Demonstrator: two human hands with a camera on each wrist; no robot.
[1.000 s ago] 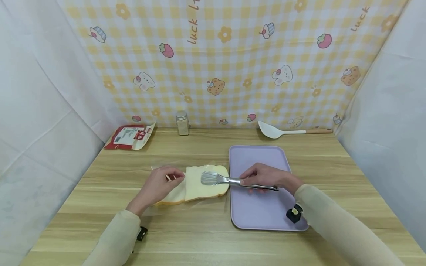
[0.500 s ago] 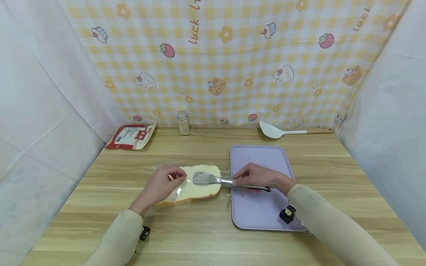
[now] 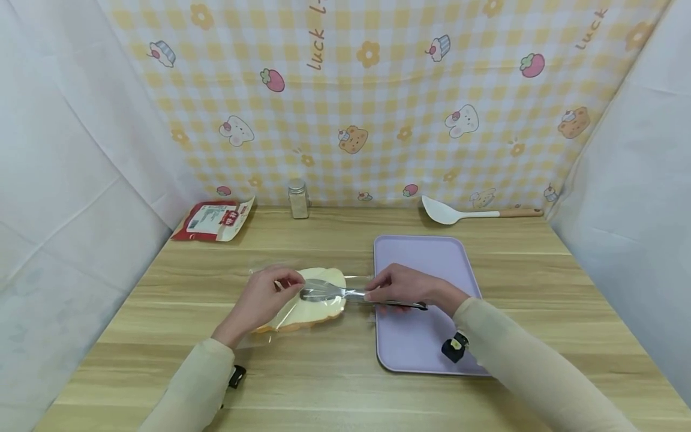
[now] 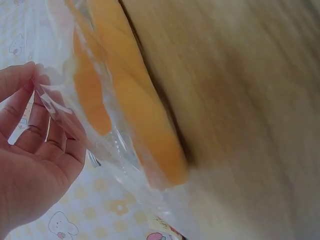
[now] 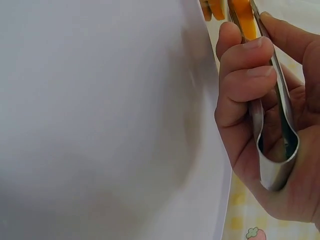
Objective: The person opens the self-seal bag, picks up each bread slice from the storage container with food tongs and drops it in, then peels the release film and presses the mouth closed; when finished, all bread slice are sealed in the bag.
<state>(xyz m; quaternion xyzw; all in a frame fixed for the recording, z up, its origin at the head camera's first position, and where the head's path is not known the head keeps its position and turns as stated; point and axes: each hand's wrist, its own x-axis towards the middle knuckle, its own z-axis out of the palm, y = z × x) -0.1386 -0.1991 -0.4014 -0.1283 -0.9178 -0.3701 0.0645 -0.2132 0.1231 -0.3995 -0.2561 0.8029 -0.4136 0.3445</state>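
In the head view my left hand [image 3: 264, 300] is at the left of the bread; thumb and forefinger pinch the edge of a clear plastic bag [image 4: 60, 107]. My right hand [image 3: 402, 288] grips metal tongs [image 3: 351, 294], fingers wrapped round both arms. The tongs' broad head clasps a white bread slice [image 3: 318, 309], and bag film lies over part of the slice. The left wrist view shows that slice's orange crust [image 4: 90, 95] behind the film, beside a second slice [image 4: 135, 100] lower down by the table. My left hand partly covers the bread in the head view.
A lilac tray [image 3: 421, 354] lies under my right hand and forearm. Along the back stand a red and white food pouch [image 3: 213, 221], a small seasoning jar [image 3: 298, 199] and a white spatula [image 3: 442, 213] with a wooden handle. A checked cloth [image 3: 378, 108] hangs behind.
My right hand has moved left with the tongs and the bread slice, which now overlaps the other slice and lies further inside the bag. The left hand has barely moved.
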